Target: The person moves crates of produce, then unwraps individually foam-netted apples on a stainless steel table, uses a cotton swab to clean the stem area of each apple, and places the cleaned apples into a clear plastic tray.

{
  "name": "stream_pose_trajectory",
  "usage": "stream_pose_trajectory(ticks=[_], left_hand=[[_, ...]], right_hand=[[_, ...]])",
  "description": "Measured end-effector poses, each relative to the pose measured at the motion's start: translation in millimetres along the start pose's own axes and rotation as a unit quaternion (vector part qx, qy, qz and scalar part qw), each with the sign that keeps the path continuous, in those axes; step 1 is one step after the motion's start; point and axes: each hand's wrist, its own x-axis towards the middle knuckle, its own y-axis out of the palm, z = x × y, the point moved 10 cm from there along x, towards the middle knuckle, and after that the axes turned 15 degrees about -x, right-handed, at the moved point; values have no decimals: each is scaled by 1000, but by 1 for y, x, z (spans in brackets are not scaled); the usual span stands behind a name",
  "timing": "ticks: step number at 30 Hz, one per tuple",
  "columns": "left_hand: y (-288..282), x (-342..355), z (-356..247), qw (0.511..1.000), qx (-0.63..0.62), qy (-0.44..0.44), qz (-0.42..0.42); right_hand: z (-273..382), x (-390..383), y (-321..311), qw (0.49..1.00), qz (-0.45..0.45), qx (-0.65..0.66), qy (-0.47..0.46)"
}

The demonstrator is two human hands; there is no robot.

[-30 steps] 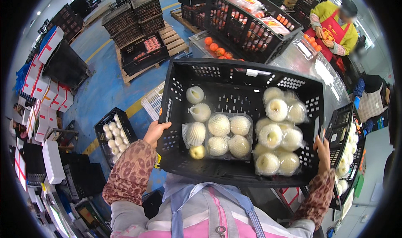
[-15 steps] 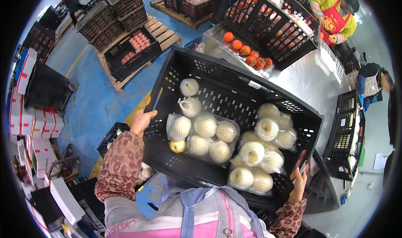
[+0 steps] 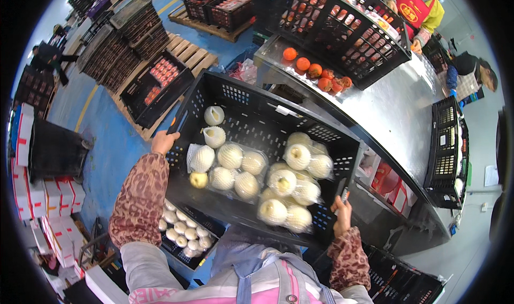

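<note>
I find the black crate point(image 3: 246, 95) held in front of the body, between the two hands, its length slanting across my view. The left hand point(image 3: 164, 142) is curled around the rim of the crate's left end, thumb over the top; the right hand point(image 3: 341, 217) is closed around the right end, nearer the body, its fingertips partly hidden from me. The crate is plastic, with rows of slots in walls and floor. In it I note pale round fruit in white foam nets: a clear-wrapped pack of four point(image 3: 235, 170) near the middle, a cluster of wrapped packs point(image 3: 284, 183) toward the right end, and netted fruit point(image 3: 214, 136) standing singly at the left. One yellow fruit point(image 3: 198, 180) shows bare skin beside the near wall. Regarding markings, a small white label point(image 3: 285, 110) sits at the crate's far wall, too small for me to make out. Pink lettering runs along the wearer's grey jacket point(image 3: 176, 266), low at the left side. Across the metal table point(image 3: 396, 116), a co-worker's red apron point(image 3: 411, 9) bears a yellow emblem, and a second black crate point(image 3: 446, 159) carries a pale tag.
</note>
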Motion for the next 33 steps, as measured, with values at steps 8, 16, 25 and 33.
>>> stream_pose_trajectory(ticks=[8,16,25,33], left_hand=[[31,133,27,970,222,75,-63],[83,31,-68,920,98,357,-128],[220,-178,-78,946,-119,287,97],[340,-363,-155,917,-274,275,91]], right_hand=[[-36,14,92,997,-32,57,34],[-55,18,93,991,-93,-84,-48],[-39,28,53,990,64,-34,-123],[17,-2,-194,959,66,15,-276]])
